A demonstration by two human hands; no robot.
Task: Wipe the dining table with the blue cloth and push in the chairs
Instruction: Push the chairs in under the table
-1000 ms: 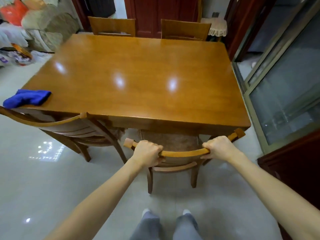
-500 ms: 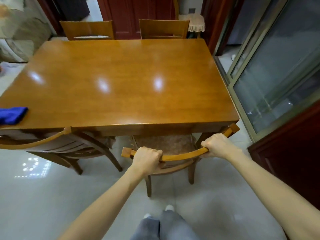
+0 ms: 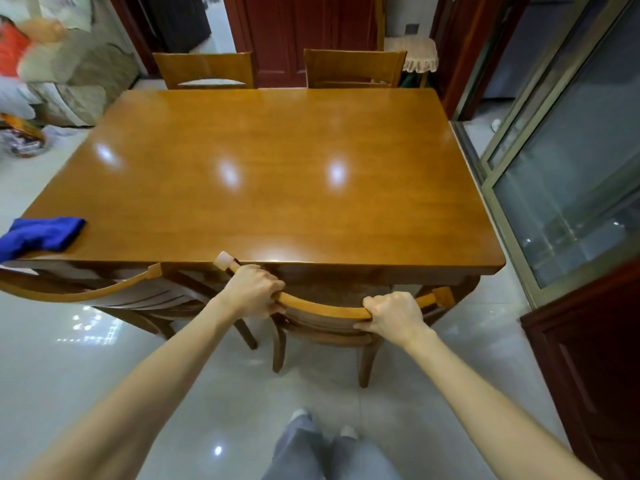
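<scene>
The curved top rail of the near chair point(image 3: 323, 307) is clasped at lower centre of the frame. The left grip point(image 3: 254, 291) is curled round the rail near its left end, and the right grip point(image 3: 393, 315) is curled round it toward its right end. The chair's seat is seen partly under the near edge of the tabletop point(image 3: 277, 174). The blue cloth point(image 3: 41, 235) is bunched on the tabletop's near left corner, at the left edge of the frame. A second chair point(image 3: 104, 296) is seen angled at lower left. Two far chairs point(image 3: 204, 69) are set against the far edge, upper centre.
</scene>
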